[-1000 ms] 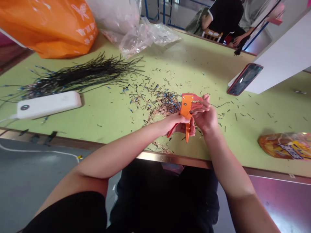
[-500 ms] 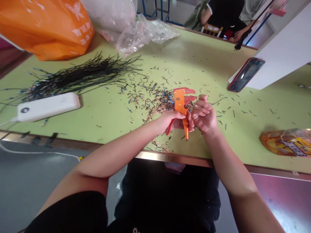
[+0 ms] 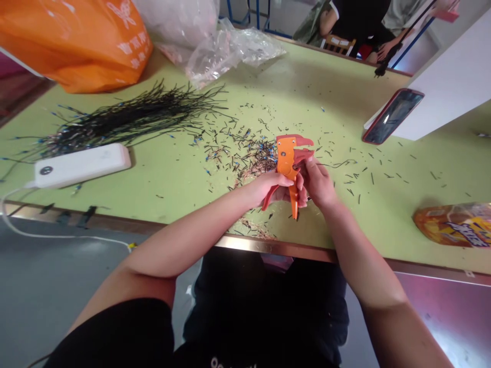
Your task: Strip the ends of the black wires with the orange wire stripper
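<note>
My left hand (image 3: 274,186) is wrapped round the handles of an orange and red wire stripper (image 3: 286,162), whose jaws point right and stand apart. Close by the lower jaw, my right hand (image 3: 319,181) is closed in a pinch. A thin black wire (image 3: 337,165) runs out to the right from behind its fingers and ends in a small blue tip. The wire's other end is hidden at the fingertips. Behind the tool lies a heap of black and blue wire offcuts (image 3: 264,153) with copper strands.
A bundle of black wires (image 3: 126,117) lies at the left, behind a white power bank (image 3: 82,166). An orange bag (image 3: 76,46) and clear plastic bags (image 3: 230,51) stand farther back. A phone (image 3: 393,116) leans on a white post; a snack bag (image 3: 452,225) lies right. A person sits beyond.
My right hand has turned and its fingers have come up to the stripper's jaws with the wire. The left hand still holds the stripper. The view has shifted slightly.
</note>
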Action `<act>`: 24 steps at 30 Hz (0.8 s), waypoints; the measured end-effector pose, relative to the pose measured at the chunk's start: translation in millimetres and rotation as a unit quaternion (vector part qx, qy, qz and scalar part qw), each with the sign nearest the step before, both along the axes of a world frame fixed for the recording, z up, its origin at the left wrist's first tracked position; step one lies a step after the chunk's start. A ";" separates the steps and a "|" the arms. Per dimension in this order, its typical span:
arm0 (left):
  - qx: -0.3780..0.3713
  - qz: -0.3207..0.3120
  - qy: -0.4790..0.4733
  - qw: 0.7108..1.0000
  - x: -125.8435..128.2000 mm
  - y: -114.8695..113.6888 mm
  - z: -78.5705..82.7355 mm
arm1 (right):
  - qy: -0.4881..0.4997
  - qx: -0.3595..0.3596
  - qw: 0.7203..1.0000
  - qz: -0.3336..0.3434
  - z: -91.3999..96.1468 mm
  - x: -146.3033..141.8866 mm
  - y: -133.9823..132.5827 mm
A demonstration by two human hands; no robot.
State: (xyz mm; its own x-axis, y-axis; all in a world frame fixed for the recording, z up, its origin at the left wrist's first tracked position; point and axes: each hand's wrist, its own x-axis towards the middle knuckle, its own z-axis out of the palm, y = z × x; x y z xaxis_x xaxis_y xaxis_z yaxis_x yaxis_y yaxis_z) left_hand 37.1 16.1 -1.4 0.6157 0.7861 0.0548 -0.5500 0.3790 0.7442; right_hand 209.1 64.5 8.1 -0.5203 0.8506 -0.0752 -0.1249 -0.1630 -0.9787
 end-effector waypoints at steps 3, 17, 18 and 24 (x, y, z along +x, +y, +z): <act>0.000 0.004 0.000 1.000 -1.8 0.6 1.4 | -0.028 0.033 0.998 -0.048 -0.5 0.6 -0.7; 0.015 -0.019 -0.012 1.000 -0.2 -0.8 5.2 | 0.088 -0.069 0.988 0.110 6.8 5.0 6.5; 0.017 -0.019 -0.013 1.000 -0.4 -0.6 4.5 | 0.090 -0.064 0.987 0.120 7.6 5.1 5.5; 0.019 -0.026 -0.012 0.999 -1.6 0.1 1.2 | 0.090 -0.011 0.987 0.132 9.3 8.7 3.1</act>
State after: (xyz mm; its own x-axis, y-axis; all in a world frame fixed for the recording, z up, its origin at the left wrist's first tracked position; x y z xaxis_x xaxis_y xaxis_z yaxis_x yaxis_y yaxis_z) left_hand 35.6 16.3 -0.2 0.6535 0.7505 0.0982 -0.5478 0.3794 0.7456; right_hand 217.8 67.6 17.4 -0.7308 0.6822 0.0218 -0.2465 -0.2340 -0.9405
